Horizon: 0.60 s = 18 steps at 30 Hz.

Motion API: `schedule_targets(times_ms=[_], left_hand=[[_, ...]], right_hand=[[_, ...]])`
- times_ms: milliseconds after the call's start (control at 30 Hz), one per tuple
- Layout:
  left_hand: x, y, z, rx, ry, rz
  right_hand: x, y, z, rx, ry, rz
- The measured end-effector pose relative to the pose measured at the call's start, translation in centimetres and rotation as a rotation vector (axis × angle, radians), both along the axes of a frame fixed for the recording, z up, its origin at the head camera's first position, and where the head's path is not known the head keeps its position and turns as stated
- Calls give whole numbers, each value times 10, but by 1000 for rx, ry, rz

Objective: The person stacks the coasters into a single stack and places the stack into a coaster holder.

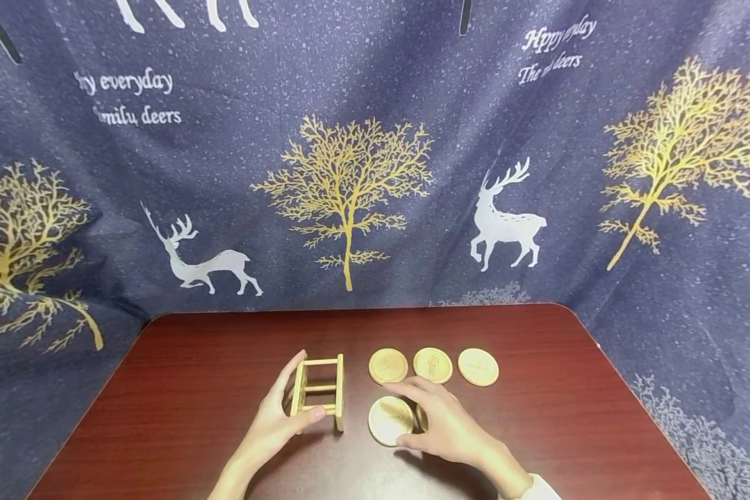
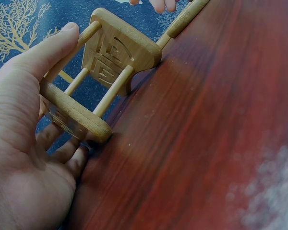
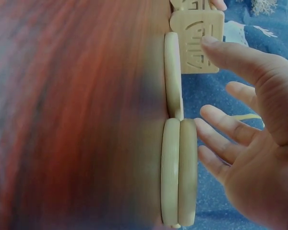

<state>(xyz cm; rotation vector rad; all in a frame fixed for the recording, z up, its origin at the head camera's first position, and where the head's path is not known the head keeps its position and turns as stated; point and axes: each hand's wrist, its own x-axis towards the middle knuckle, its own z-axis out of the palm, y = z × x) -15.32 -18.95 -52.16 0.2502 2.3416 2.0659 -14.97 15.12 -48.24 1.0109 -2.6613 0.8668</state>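
My left hand grips a small wooden rack, thumb on a front bar and fingers behind the far side. The left wrist view shows the rack's carved end panel and the hand around its near end. With fingers spread, my right hand hovers at the right edge of a round wooden coaster; another coaster is mostly hidden beneath it. In the right wrist view two coasters lie stacked beside the open right hand, which grips nothing, and a single coaster lies beyond them.
Three more round coasters, left, middle and right, lie in a row farther back on the red-brown table. A dark blue cloth with deer and trees hangs behind the table.
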Motion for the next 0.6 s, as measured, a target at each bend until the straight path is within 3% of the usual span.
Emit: schedule_targets(times_ms=[300, 600], left_hand=[[0, 1, 1, 9, -3, -4], [0, 0, 1, 26, -13, -8]], right_hand=[[-1, -5, -1, 42, -46, -16], [-3, -9, -5, 17, -112, 37]])
